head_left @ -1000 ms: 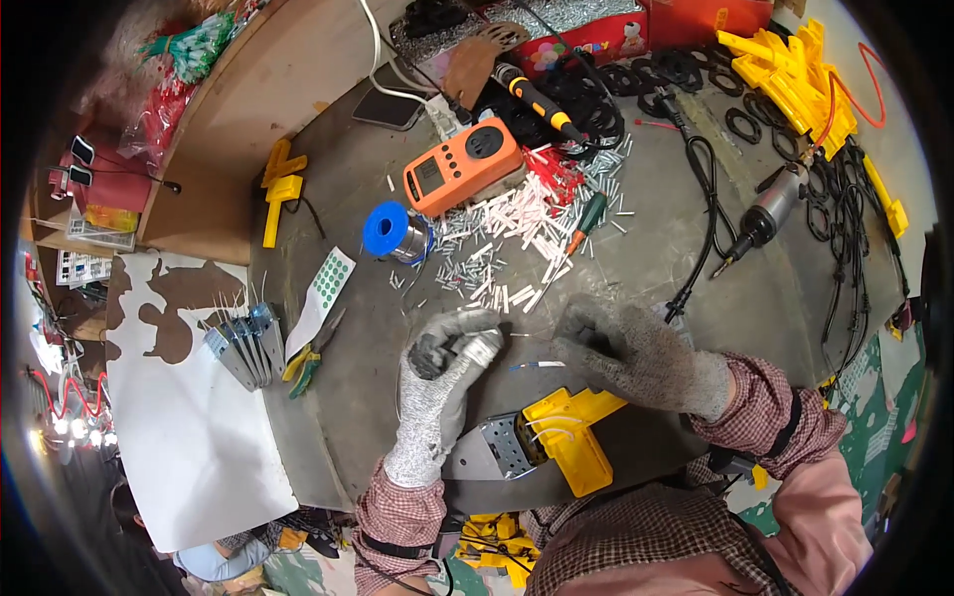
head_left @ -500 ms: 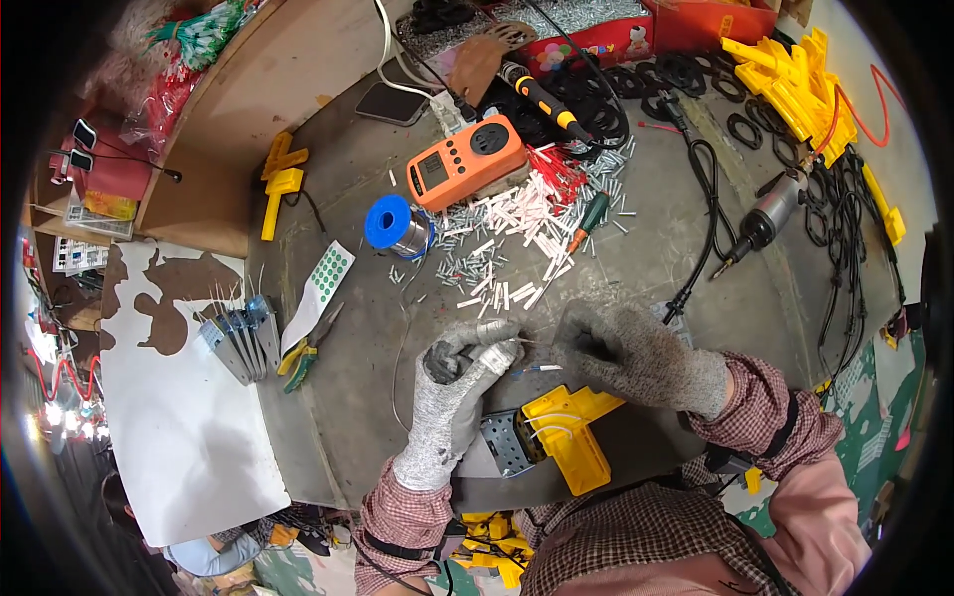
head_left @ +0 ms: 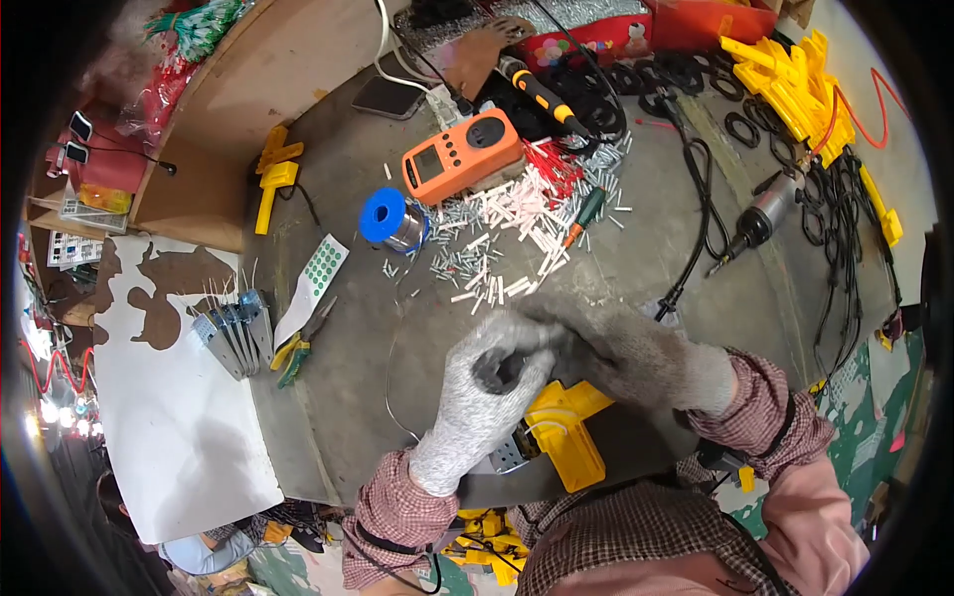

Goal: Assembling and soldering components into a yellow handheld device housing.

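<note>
Both hands gloved, meeting over the near edge of the grey worktable (head_left: pixel 696 258). Left hand (head_left: pixel 487 382), light grey knit glove, fingers curled tight round a small dark part (head_left: pixel 494 372); can't tell what the part is, mostly hidden in the fist. Right hand (head_left: pixel 621 353), darker grey glove, fingers bent in twd the left fist, tips touching it; whether they pinch anything, can't tell. Just below the hands, touching the table's front edge: yellow plastic bracket (head_left: pixel 568 429) w/ a small metal piece (head_left: pixel 509 454) beside it.

Further back on the table: pile of white & grey tube pieces (head_left: pixel 507 233), some red ones mixed in, orange multimeter (head_left: pixel 462 156) behind the pile, blue solder spool (head_left: pixel 388 219) to its left. Green-handled screwdriver (head_left: pixel 584 214) lies at the pile's right side. Yellow-black soldering iron (head_left: pixel 542 94) near the back, black cables round it. Far right corner: stack of yellow plastic parts (head_left: pixel 795 84). Left edge: pliers (head_left: pixel 298 348) w/ yellow-green grips, next to a sheet of green dot stickers (head_left: pixel 316 283).
</note>
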Motion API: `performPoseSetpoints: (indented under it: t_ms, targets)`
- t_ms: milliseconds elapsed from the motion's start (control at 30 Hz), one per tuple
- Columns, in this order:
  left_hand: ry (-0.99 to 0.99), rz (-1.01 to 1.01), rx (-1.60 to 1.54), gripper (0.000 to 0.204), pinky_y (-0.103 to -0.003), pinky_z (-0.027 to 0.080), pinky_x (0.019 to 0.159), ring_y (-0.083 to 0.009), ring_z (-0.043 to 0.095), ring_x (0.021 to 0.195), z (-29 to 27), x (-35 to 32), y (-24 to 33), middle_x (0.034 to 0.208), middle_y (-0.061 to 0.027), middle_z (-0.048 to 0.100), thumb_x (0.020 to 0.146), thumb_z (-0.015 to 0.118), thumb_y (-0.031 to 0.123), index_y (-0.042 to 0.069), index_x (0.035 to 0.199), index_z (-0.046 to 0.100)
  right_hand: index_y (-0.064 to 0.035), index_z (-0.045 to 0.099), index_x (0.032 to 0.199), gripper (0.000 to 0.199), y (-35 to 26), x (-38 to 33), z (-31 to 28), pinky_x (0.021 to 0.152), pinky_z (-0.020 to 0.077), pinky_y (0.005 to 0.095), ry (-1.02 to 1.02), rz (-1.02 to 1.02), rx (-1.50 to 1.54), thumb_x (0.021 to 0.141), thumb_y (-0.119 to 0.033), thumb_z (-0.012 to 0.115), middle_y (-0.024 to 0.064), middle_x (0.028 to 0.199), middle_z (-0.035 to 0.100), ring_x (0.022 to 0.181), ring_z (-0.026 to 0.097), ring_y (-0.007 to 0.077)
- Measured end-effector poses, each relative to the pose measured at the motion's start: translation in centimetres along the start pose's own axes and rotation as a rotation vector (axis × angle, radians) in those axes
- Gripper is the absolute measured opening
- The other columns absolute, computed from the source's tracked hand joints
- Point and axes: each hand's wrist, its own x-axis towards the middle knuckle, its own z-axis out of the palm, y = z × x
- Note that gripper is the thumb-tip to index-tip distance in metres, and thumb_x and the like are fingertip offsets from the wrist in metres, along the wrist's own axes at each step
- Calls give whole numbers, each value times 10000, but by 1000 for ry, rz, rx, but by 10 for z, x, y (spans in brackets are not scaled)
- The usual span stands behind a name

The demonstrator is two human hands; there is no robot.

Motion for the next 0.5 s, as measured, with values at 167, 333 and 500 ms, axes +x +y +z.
performPoseSetpoints:
  t_ms: [167,333,500]
  targets:
    - [-32,-202,-174,167,-276,477,854,-120,600,894,-7,-1,2,909,-43,609,965,680,145,13,980,579,-72,488,1404,435,16,3,-9,709,553,434,53,-209,-211,980,-168,513,206,958,676,813,677,394]
    - [-74,-242,-42,328,-285,475,736,-99,564,800,-4,-5,-4,799,-36,606,1033,583,275,-42,954,618,-77,575,1303,354,-5,3,6,643,557,418,-48,-124,-426,973,-206,556,173,840,679,738,676,379]
    - [307,-481,-47,340,-228,471,604,-46,575,667,-35,-19,6,728,8,661,974,679,331,-8,972,707,-62,645,1187,278,14,-1,-30,630,567,423,-84,-96,-731,969,-206,549,169,852,679,731,688,333]
